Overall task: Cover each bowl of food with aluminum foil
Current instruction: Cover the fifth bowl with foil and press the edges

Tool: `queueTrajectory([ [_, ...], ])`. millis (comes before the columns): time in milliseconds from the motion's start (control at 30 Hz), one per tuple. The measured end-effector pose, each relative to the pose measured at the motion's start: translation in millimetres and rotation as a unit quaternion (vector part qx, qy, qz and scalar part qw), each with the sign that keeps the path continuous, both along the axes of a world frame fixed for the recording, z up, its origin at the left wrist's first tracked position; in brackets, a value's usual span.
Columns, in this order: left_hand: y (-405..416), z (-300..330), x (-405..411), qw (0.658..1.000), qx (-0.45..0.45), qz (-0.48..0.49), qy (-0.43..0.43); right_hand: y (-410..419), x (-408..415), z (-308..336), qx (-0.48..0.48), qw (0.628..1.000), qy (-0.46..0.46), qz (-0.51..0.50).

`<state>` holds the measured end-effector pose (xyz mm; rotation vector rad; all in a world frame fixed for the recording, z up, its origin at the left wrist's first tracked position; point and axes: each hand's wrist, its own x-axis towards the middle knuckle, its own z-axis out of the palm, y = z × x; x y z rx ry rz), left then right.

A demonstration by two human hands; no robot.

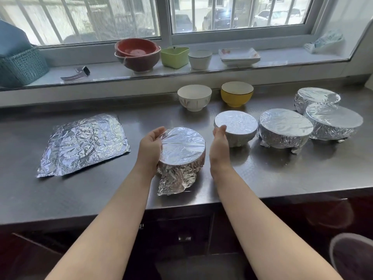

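Fingers of the left hand (150, 148) curve against the left flank of the nearest foil-wrapped bowl (181, 152), thumb up at the rim, pressing the foil to the wall; the right hand (219, 147) stands just off the bowl's right side, palm turned inward, fingers together and nearly straight, holding nothing, and whether it grazes the foil cannot be told. The bowl sits between the two palms near the front of the steel counter (101, 195), so the left hand is the one in contact and the right needs only to move leftward to meet it. A loose foil tail (173, 184) spills from the bowl's near side toward the counter edge, which suggests the wrap there is not yet tucked under. Just behind the right fingertips sits a smaller covered bowl (235, 126), and to its right a wider covered bowl (284, 130), then two more covered bowls (333, 122) farther right and back. To the left lies a crumpled spare foil sheet (84, 142), well apart from the hands. Beyond, against the back ledge, a white bowl (194, 98) and a yellow bowl (236, 93) stand uncovered, probably next in line. Stacked dishes line the windowsill (101, 73) behind.
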<state>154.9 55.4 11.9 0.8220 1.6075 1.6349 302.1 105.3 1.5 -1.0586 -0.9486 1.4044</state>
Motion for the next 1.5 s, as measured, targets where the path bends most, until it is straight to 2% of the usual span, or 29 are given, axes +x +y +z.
queueTrajectory([
  [67,1,-2,4,1.000,0.003,0.009,0.003,-7,1,6,0.062,0.996,-0.055,-0.028],
  [133,-1,-5,13,1.000,0.009,0.027,-0.001,-20,-7,14,0.103,0.986,-0.134,-0.014],
  [267,-11,-17,27,0.999,-0.009,0.041,0.026,-23,-13,8,0.110,0.957,-0.267,-0.005],
  [333,-16,-18,23,0.995,-0.029,0.030,0.095,-20,-10,8,0.108,0.948,-0.299,-0.006],
  [367,-15,-15,18,0.987,-0.037,0.016,0.155,-19,-9,8,0.111,0.944,-0.311,-0.004],
  [433,-9,-7,10,0.951,-0.050,-0.021,0.304,-20,-8,7,0.118,0.940,-0.321,-0.003],
  [467,-4,-3,7,0.939,-0.052,-0.045,0.336,-20,-9,6,0.122,0.939,-0.322,-0.003],
  [567,7,0,7,0.948,-0.061,-0.106,0.293,-18,-11,4,0.126,0.933,-0.336,-0.008],
  [667,9,-6,11,0.961,-0.048,-0.065,0.266,-16,-11,-1,0.117,0.941,-0.316,-0.027],
  [867,6,-6,15,0.995,-0.006,-0.003,0.102,-9,-8,-4,0.009,0.993,-0.110,-0.029],
  [1033,7,-9,11,1.000,-0.018,-0.001,0.012,0,-9,-8,-0.065,0.997,-0.042,0.014],
  [1133,9,-10,9,1.000,-0.029,-0.003,-0.002,5,-9,-12,-0.099,0.995,-0.006,0.015],
  [1333,11,-5,14,0.999,-0.047,-0.015,-0.006,7,-7,-19,-0.124,0.992,-0.001,0.039],
  [1500,9,-5,15,0.995,-0.089,0.008,0.047,30,-5,-44,-0.115,0.984,-0.091,0.100],
])
